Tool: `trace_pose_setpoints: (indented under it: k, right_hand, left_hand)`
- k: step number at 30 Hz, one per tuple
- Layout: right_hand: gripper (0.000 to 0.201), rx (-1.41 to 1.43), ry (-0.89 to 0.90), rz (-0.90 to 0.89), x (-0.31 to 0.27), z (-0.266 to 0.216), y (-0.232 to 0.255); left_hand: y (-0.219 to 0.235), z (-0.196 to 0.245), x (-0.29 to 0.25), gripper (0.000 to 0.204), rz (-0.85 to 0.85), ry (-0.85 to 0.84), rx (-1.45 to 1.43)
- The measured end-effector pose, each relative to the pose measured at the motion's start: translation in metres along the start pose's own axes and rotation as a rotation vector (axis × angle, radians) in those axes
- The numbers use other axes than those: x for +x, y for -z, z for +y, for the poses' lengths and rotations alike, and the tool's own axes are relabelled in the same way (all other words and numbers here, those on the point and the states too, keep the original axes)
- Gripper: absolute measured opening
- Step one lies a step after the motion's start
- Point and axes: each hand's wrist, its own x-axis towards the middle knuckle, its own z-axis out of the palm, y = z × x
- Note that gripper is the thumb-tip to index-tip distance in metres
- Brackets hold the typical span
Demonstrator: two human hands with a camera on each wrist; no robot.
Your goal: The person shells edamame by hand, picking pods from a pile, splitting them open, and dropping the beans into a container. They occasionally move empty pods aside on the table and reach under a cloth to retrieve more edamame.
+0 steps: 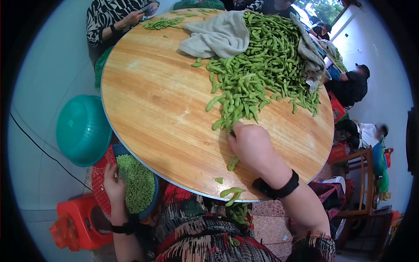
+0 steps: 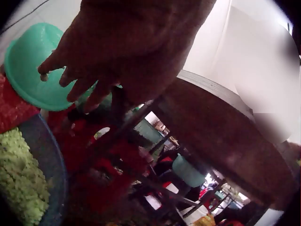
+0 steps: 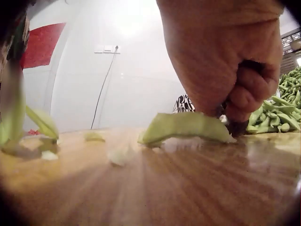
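Note:
Green pods [image 1: 275,56] lie heaped on the round wooden table [image 1: 144,87]. At the heap's near edge, my right hand [image 1: 257,146] has its fingers curled down against the pods; the fingertips are partly hidden. In the right wrist view the right hand [image 3: 230,61] is bent behind a single pod [image 3: 188,128] lying on the wood. My left hand [image 1: 114,185] is off the table, beside a blue basin of shelled beans [image 1: 137,183]. Its fingers are loosely spread in the left wrist view [image 2: 127,52], with a small pale bit [image 2: 44,76] at one fingertip.
A grey cloth [image 1: 218,35] covers part of the heap. Loose pods [image 1: 231,192] lie by the near edge. On the left are a teal basin [image 1: 83,131] and a red stool [image 1: 83,222]. Another person [image 1: 113,22] sits across; a wooden chair [image 1: 355,183] stands right.

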Motion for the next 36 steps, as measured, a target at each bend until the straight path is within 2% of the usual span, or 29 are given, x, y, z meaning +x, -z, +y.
trace_pose_setpoints:
  k: [2, 3, 5, 6, 7, 8, 9, 11, 12, 14, 16, 18, 19, 21, 22, 24, 26, 28, 30, 32, 33, 34, 35, 36]
  right_hand:
    - [0.028, 0.083, -0.040, 0.038, -0.009, 0.010, 0.005]
    - [0.028, 0.084, -0.042, 0.038, -0.014, 0.015, 0.007]
    - [0.020, 0.680, -0.114, -0.120, -0.027, 0.022, 0.013]
    - [0.020, 0.681, -0.114, -0.121, -0.033, 0.017, 0.021]
    - [0.016, 1.080, -0.217, -0.310, -0.039, 0.011, 0.033]
    - [0.013, 1.475, -0.320, -0.505, -0.047, 0.007, 0.040]
    - [0.012, 1.770, -0.344, -0.604, -0.056, 0.008, 0.033]
    - [0.013, 1.862, -0.340, -0.630, -0.067, 0.003, 0.032]
    - [0.014, 1.957, -0.340, -0.657, -0.072, 0.003, 0.033]
    - [0.015, 1.881, -0.306, -0.629, -0.081, 0.004, 0.035]
    - [0.016, 1.664, -0.277, -0.349, -0.088, 0.000, 0.035]
    - [0.017, 1.689, -0.318, -0.377, -0.093, 0.003, 0.036]
    - [0.017, 1.707, -0.354, -0.406, -0.095, 0.005, 0.036]
    - [0.017, 1.672, -0.332, -0.387, -0.096, 0.006, 0.033]
    - [0.017, 1.634, -0.309, -0.370, -0.095, 0.007, 0.032]
    - [0.017, 1.623, -0.321, -0.346, -0.096, 0.006, 0.031]
    - [0.017, 1.611, -0.334, -0.325, -0.097, 0.004, 0.028]
    - [0.017, 1.716, -0.394, -0.322, -0.097, 0.002, 0.022]
    - [0.017, 1.788, -0.440, -0.335, -0.097, 0.001, 0.021]
    - [0.016, 1.858, -0.487, -0.353, -0.095, -0.001, 0.019]
    - [0.017, 1.744, -0.473, -0.327, -0.095, -0.001, 0.018]
    - [0.018, 1.628, -0.460, -0.300, -0.094, -0.001, 0.017]
    - [0.018, 1.625, -0.461, -0.299, -0.093, -0.002, 0.014]
    - [0.018, 1.448, -0.394, -0.142, -0.092, -0.003, 0.009]
  left_hand:
    - [0.036, 0.037, 0.023, 0.035, 0.140, 0.254, -0.755]
    - [0.055, 0.060, 0.031, 0.035, 0.139, 0.252, -0.754]
    - [0.088, 0.118, 0.038, 0.038, -0.106, 0.325, -1.392]
    - [0.092, 0.150, 0.038, 0.037, -0.275, 0.166, -1.499]
    - [0.092, 0.184, 0.036, 0.037, -0.444, -0.003, -1.593]
    - [0.091, 0.215, 0.036, 0.037, -0.708, 0.149, -1.718]
    - [0.089, 0.242, 0.036, 0.037, -0.983, 0.312, -1.822]
    - [0.079, 0.279, 0.034, 0.030, -1.277, 0.539, -1.866]
    - [0.071, 0.287, 0.031, 0.030, -1.281, 0.533, -1.865]
    - [0.056, 0.297, 0.024, 0.021, -1.130, 0.470, -1.954]
    - [0.054, 0.304, 0.025, 0.014, -1.084, 0.486, -1.952]
    - [0.052, 0.307, 0.023, 0.012, -1.020, 0.348, -1.921]
    - [0.054, 0.311, 0.022, 0.012, -1.023, 0.348, -1.916]
    - [0.060, 0.323, 0.019, 0.010, -0.847, 0.310, -1.669]
    - [0.058, 0.326, 0.016, 0.010, -0.846, 0.308, -1.668]
    - [0.053, 0.328, 0.011, 0.010, -0.711, 0.162, -1.511]
    - [0.057, 0.329, 0.009, 0.011, -0.763, 0.195, -1.584]
    - [0.056, 0.325, 0.009, 0.011, -0.815, 0.232, -1.657]
    - [0.053, 0.315, 0.010, 0.010, -1.066, 0.347, -1.836]
    - [0.055, 0.313, 0.015, 0.010, -1.107, 0.362, -1.845]
    - [0.056, 0.313, 0.016, 0.012, -1.153, 0.372, -1.853]
    - [0.055, 0.315, 0.013, 0.012, -1.156, 0.372, -1.854]
    - [0.051, 0.319, 0.008, 0.013, -0.998, 0.239, -1.644]
    - [0.048, 0.320, 0.005, 0.015, -0.838, 0.116, -1.428]
